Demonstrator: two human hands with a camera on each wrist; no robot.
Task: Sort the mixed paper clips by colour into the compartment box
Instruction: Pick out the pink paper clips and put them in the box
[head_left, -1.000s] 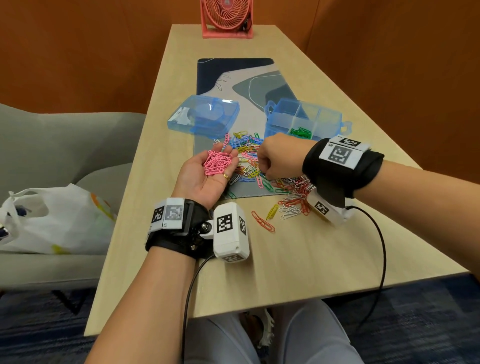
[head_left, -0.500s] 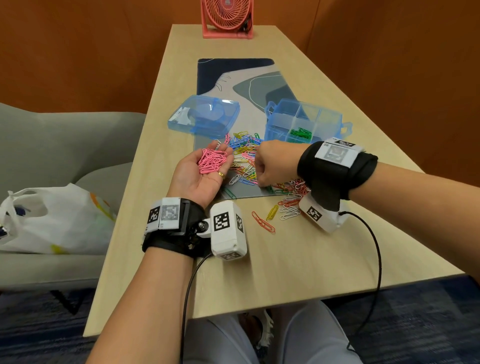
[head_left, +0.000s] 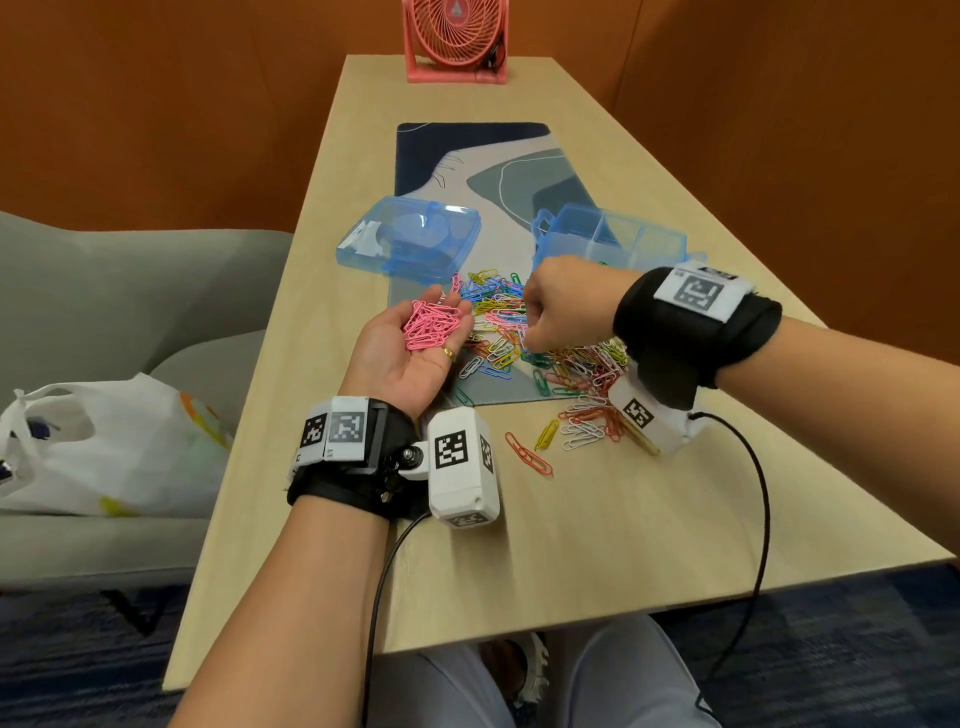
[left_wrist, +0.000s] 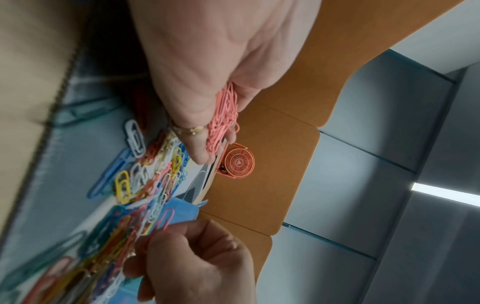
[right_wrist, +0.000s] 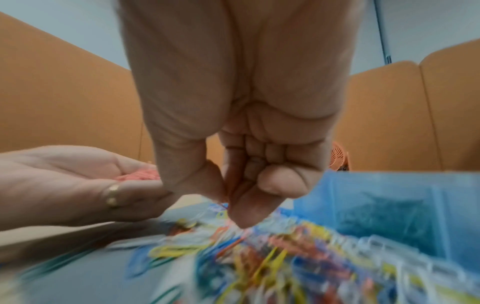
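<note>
Pinching a single pink paper clip (left_wrist: 164, 219) between thumb and forefinger of the right hand (head_left: 569, 306), other fingers curled in, just above the mixed pile (head_left: 524, 338) on the patterned desk mat (head_left: 498, 171). Cupped palm-up just beside it, the left hand (head_left: 410, 348), cradling a heap of pink clips (head_left: 430, 323) with fingers loosely bent beneath them. Behind the pile, the blue compartment box (head_left: 613, 236), open, with green clips apparently already in one compartment, seen blurred from the right wrist. To its left, a second blue plastic case (head_left: 410, 244). Strays (head_left: 582, 428) scattered off the mat on the wooden table (head_left: 597, 545). Judged early: green apparently done, pink being gathered and not yet boxed, with blue, yellow, white, orange and red left to sort.
</note>
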